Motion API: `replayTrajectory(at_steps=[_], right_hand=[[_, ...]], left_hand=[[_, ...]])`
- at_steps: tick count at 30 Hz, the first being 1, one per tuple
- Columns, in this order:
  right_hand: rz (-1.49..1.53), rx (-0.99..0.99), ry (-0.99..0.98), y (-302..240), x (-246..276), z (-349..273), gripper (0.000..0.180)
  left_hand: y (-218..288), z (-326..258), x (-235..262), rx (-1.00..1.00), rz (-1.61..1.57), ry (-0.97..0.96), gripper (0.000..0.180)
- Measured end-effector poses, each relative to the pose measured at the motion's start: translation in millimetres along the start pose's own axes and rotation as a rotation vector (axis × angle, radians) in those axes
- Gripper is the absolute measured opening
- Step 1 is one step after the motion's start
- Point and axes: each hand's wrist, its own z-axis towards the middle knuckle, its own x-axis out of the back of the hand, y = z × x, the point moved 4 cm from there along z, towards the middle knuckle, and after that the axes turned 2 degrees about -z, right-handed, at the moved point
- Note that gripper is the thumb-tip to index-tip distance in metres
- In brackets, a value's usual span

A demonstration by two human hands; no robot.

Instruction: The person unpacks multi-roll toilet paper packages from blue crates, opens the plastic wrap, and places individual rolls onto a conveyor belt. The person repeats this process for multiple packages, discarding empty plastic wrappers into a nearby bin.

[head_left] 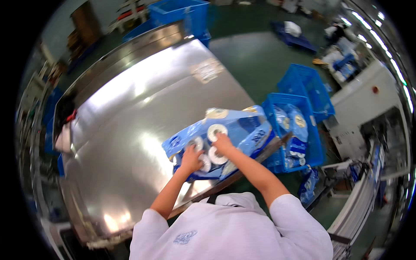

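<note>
A blue plastic bag [242, 123] with printed sides lies on the metal table near its front right edge, its mouth spread open towards me. Several white paper rolls [217, 155] sit inside, their round ends with hollow cores facing me. My left hand [190, 159] reaches into the mouth, fingers curled round a roll on the left side. My right hand [222, 144] is between the upper and lower rolls on the right, with its fingers bent against a roll end. The fingertips of both hands are partly hidden among the rolls.
The shiny metal table [130, 125] has a raised back rim and a taped patch [207, 70]. To the right, a blue crate [318, 143] holds filled blue bags [298, 125]; another blue crate [303, 78] stands behind it. More blue crates [178, 9] are beyond the table. A machine [364, 112] stands far right.
</note>
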Motion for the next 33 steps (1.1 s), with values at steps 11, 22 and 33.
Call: replayTrajectory(at_steps=[11, 22, 33], right_hand=[[0.362, -0.296, 0.470, 44, 88, -118, 0.045], [1.719, -0.630, 1.692, 68, 97, -494, 0.035], [0.602, -1.317, 2.381, -125, -1, -881, 0.033]], left_hand=[[-24, 33, 8, 0.068, 0.100, -0.044, 0.037], [162, 82, 25, -0.156, -1.265, 0.033, 0.026], [548, -21, -101, -0.987, -1.009, -0.422, 0.039]])
